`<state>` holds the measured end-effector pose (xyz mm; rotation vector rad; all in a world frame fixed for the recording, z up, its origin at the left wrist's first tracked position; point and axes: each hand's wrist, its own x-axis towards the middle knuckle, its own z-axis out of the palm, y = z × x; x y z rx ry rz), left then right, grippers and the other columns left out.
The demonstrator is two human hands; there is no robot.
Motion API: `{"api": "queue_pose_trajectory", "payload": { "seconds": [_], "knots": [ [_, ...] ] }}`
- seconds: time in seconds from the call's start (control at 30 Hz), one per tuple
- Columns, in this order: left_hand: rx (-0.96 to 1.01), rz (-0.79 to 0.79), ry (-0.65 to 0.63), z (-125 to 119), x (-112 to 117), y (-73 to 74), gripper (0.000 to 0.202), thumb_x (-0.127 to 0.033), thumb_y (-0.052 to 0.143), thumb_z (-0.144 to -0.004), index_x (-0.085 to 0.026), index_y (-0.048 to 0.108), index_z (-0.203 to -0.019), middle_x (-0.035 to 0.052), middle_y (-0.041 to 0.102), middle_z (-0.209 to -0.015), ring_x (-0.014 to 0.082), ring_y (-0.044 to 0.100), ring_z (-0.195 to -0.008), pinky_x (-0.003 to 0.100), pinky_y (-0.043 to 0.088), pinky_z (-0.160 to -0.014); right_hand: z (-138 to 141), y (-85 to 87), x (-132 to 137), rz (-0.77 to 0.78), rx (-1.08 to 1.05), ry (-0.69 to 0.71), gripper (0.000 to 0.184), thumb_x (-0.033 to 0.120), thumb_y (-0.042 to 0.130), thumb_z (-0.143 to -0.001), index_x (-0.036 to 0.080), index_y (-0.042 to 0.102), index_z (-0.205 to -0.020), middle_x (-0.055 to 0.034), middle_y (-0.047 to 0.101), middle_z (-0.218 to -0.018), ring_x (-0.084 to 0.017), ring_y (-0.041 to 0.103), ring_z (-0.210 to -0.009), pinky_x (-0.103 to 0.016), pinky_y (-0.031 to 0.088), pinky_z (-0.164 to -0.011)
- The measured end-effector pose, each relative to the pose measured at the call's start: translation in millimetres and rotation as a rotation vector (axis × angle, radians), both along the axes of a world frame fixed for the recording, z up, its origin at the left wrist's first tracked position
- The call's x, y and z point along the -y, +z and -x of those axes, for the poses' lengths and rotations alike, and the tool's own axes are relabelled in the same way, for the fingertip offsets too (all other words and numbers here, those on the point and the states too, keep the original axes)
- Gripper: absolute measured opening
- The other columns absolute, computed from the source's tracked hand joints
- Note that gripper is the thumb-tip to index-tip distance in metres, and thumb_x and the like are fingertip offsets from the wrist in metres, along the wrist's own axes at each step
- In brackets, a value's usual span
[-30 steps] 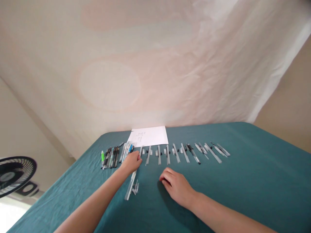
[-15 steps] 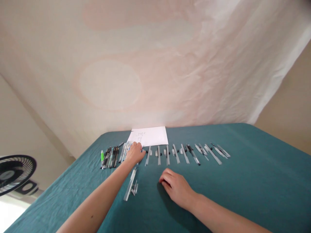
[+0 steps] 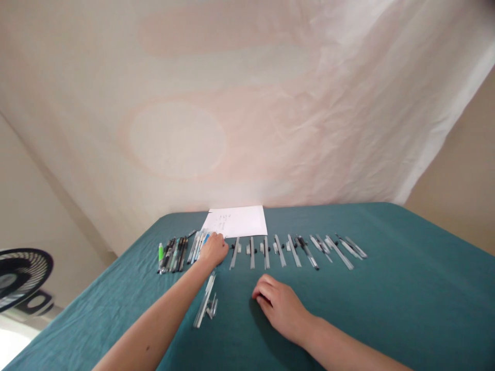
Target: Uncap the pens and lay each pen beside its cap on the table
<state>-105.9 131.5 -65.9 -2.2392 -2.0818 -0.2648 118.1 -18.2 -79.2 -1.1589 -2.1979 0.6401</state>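
Change: the left hand (image 3: 214,249) has moved forward, off the upper end of the front barrel (image 3: 202,306), to the row's left end, and now covers parts that showed there one second ago. The right hand (image 3: 280,306) has not shifted. Judged by position, the work is now at the row, with the front barrel left lying on the table (image 3: 386,288).

Hand state: the left hand's fingers are curled down beside the blue pen (image 3: 206,238); whether they grasp anything cannot be told. The right hand is released, loosely curled nearer the person than the row, with nothing visible in its grasp.

Count:
- Front barrel: one, beside the left forearm, with a few small clear parts (image 3: 211,308) just to its right; their exact number is unclear.
- Row barrels (image 3: 266,252): five in the straight section, spaced apart, small parts beside each.
- Black pen (image 3: 308,253): one, right of these five.
- Angled barrel (image 3: 339,252): one, between two clusters of slim pieces too crowded to count.
- Green pen (image 3: 161,252): one, at the far left.
- Dark pens (image 3: 177,255): several, packed side by side; exact count unclear.
- White pens (image 3: 195,247): about four, between the dark pens and the left hand.
- Sheet (image 3: 243,220): one, behind the row.
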Motion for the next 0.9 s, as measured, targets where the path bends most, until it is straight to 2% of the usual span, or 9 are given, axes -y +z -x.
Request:
{"api": "queue_pose_trajectory", "payload": {
  "seconds": [0.17, 0.3, 0.37, 0.47, 0.6, 0.73, 0.8, 0.9],
  "knots": [
    [0.016, -0.001, -0.001, 4, -1, 2.4, 0.016, -0.025, 0.047, -0.077, -0.014, 0.058, -0.077, 0.0119, 0.059, -0.09, 0.0221, 0.056, -0.084, 0.03, 0.04, -0.073, 0, 3.4, 1, 0.012, 0.006, 0.004, 0.02, 0.01, 0.045, -0.083, 0.022, 0.06, -0.09, -0.0014, 0.057, -0.093, -0.013, 0.055, -0.084, -0.022, 0.041, -0.075],
    [0.038, -0.013, -0.031, 13, 5, 13.6, 0.019, -0.032, 0.048, -0.078, -0.014, 0.054, -0.082, 0.0111, 0.058, -0.093, 0.0214, 0.055, -0.088, 0.028, 0.038, -0.075, -1, 1.5, 1, 0.002, -0.007, 0.002, 0.02, 0.009, 0.045, -0.083, 0.021, 0.059, -0.09, -0.0009, 0.057, -0.092, -0.012, 0.055, -0.083, -0.022, 0.041, -0.074],
    [0.048, 0.001, -0.054, 20, 15, 20.6, 0.019, -0.033, 0.048, -0.079, -0.015, 0.052, -0.08, 0.0086, 0.059, -0.088, 0.0199, 0.055, -0.084, 0.027, 0.038, -0.072, -1, -0.1, 1, -0.006, -0.015, 0.006, 0.02, 0.009, 0.045, -0.083, 0.021, 0.059, -0.09, -0.0007, 0.057, -0.092, -0.012, 0.055, -0.082, -0.022, 0.041, -0.074],
    [0.057, 0.06, -0.101, 30, 41, 29.0, 0.019, -0.035, 0.046, -0.08, -0.018, 0.049, -0.071, 0.0023, 0.057, -0.071, 0.0163, 0.054, -0.069, 0.024, 0.035, -0.062, -1, -1.0, 1, -0.011, -0.023, 0.008, 0.02, 0.009, 0.045, -0.083, 0.021, 0.059, -0.09, -0.0007, 0.057, -0.092, -0.012, 0.056, -0.082, -0.022, 0.041, -0.074],
    [0.105, 0.208, -0.196, 35, 95, 34.2, 0.021, -0.036, 0.044, -0.082, -0.019, 0.046, -0.07, -0.0012, 0.054, -0.064, 0.0146, 0.052, -0.061, 0.023, 0.032, -0.056, -2, 0.3, 1, -0.008, -0.033, 0.011, 0.02, 0.009, 0.045, -0.083, 0.021, 0.059, -0.089, -0.0008, 0.057, -0.092, -0.012, 0.056, -0.082, -0.022, 0.041, -0.073],
    [0.082, 0.256, -0.27, 28, 144, 34.6, 0.019, -0.038, 0.048, -0.079, -0.02, 0.046, -0.076, 0.0026, 0.054, -0.08, 0.0166, 0.053, -0.068, 0.026, 0.034, -0.06, -1, -0.3, 1, 0.003, -0.036, 0.023, 0.019, 0.01, 0.045, -0.084, 0.021, 0.059, -0.089, -0.0014, 0.057, -0.092, -0.013, 0.056, -0.083, -0.022, 0.041, -0.074],
    [0.06, 0.264, -0.273, 23, 157, 33.9, 0.018, -0.037, 0.047, -0.08, -0.02, 0.047, -0.079, 0.0044, 0.052, -0.088, 0.0167, 0.053, -0.069, 0.027, 0.036, -0.062, -1, -1.9, 0, -0.003, -0.041, 0.022, 0.019, 0.01, 0.045, -0.084, 0.021, 0.059, -0.089, -0.0014, 0.057, -0.092, -0.013, 0.056, -0.083, -0.023, 0.041, -0.074],
    [0.045, 0.285, -0.265, 18, 163, 33.9, 0.015, -0.033, 0.042, -0.083, -0.019, 0.047, -0.08, 0.0052, 0.049, -0.092, 0.0162, 0.053, -0.071, 0.027, 0.038, -0.066, 0, -4.5, 0, -0.014, -0.048, 0.031, 0.019, 0.011, 0.045, -0.084, 0.022, 0.06, -0.089, -0.0012, 0.057, -0.092, -0.013, 0.055, -0.082, -0.023, 0.041, -0.073]
  ]
}}
